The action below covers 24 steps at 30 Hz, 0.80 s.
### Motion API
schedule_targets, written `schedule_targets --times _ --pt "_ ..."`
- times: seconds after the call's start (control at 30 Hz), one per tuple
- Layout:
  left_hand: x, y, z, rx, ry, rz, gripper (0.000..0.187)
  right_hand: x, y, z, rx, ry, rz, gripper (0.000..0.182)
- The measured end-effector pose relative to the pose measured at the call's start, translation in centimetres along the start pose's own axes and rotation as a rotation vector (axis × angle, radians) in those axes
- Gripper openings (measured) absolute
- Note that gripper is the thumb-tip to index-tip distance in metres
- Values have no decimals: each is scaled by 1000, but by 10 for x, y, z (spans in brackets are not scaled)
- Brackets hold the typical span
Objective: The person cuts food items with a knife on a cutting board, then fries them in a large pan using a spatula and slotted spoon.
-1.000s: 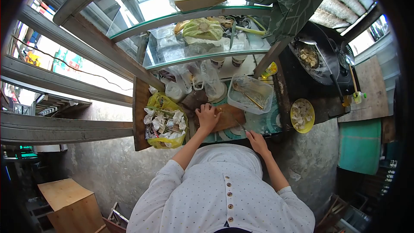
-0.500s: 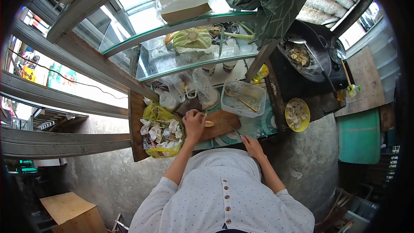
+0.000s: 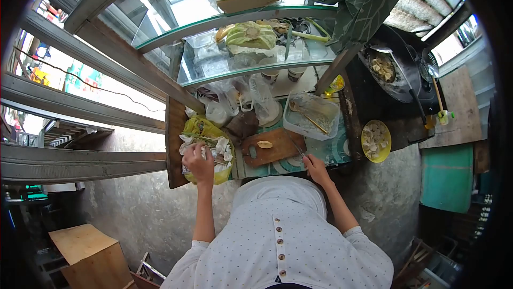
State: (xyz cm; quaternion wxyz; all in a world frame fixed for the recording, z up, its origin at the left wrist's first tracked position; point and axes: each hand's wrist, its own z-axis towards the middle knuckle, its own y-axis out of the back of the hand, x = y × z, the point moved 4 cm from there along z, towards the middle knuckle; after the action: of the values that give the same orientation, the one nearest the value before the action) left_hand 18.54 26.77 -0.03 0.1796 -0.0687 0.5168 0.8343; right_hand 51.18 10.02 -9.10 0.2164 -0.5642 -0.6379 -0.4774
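Observation:
My left hand [image 3: 199,164] is over the yellow plastic bag [image 3: 199,124] of crumpled white scraps, its fingers parted and curled slightly downward. I see nothing held in it. My right hand [image 3: 316,168] grips a knife [image 3: 297,146] by its handle, the blade lying across the right end of a wooden cutting board [image 3: 273,156]. A small pale yellow oval piece [image 3: 264,144] rests on the board, touched by neither hand. Behind the board stands a clear plastic tub [image 3: 334,125] with a long utensil [image 3: 312,119] in it.
A yellow bowl of pale pieces [image 3: 376,141] stands at the right. Beyond it, a dark wok [image 3: 398,88] holds food. Glass shelves above carry a cabbage [image 3: 251,35] and a box [image 3: 249,2]. Clear plastic bags [image 3: 262,96] lie behind the board.
My left hand has moved left, from beside the pale piece on the board to over the yellow bag. The knife stays in my right hand. The view has shifted slightly.

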Motion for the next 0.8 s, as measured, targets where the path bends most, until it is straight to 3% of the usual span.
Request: schedule_targets --times 0.07,0.13,0.2,0.4,0.73,0.8 --pt "-20 -14 -7 147 -54 -231 16 -2 -1 6 -41 138 -101 31" --pt "-53 -27 -18 272 -111 -479 19 -7 -7 6 -53 140 -140 31" --pt "-76 -52 -38 460 -112 -534 22 -7 -10 4 -71 139 -176 30" --pt "-75 -120 -69 477 55 -486 31 7 -21 -1 -23 66 -288 35" --pt "-87 -137 -65 479 101 -649 22 -1 -43 13 17 135 -238 36" --pt "-88 -139 -68 518 232 -768 22 -4 -45 15 25 155 -209 37"
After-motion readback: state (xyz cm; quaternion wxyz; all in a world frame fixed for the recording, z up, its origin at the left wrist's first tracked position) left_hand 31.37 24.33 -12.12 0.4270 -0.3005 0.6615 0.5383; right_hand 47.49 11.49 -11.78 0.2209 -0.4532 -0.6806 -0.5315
